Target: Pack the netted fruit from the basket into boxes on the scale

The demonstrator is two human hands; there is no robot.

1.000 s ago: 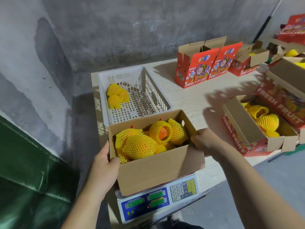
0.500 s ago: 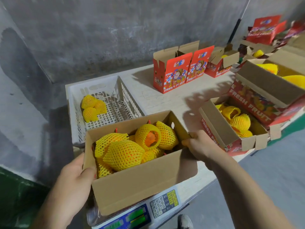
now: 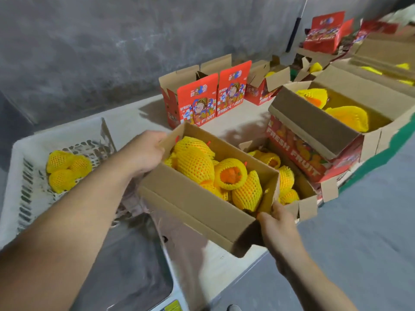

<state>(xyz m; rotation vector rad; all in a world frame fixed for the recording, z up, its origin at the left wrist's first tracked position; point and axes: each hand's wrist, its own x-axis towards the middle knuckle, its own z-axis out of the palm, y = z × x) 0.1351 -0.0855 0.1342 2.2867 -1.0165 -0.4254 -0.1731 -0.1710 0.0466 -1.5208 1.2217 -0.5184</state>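
The left hand (image 3: 143, 153) grips one end of a cardboard box (image 3: 197, 205) and the right hand (image 3: 277, 223) grips the other — the box is held tilted above the counter (image 3: 229, 259), full of netted fruit (image 3: 195, 164). The steel scale (image 3: 125, 261) pan sits bare below the left forearm. Left of it, the white basket (image 3: 20, 176) holds three netted fruit — printed red cartons (image 3: 197, 102) stand behind.

The full box (image 3: 202, 198), earlier sitting on the scale (image 3: 139, 261), is now lifted clear and carried rightward by both hands, left (image 3: 143, 153) and right (image 3: 277, 223), leaving the scale's pan bare.
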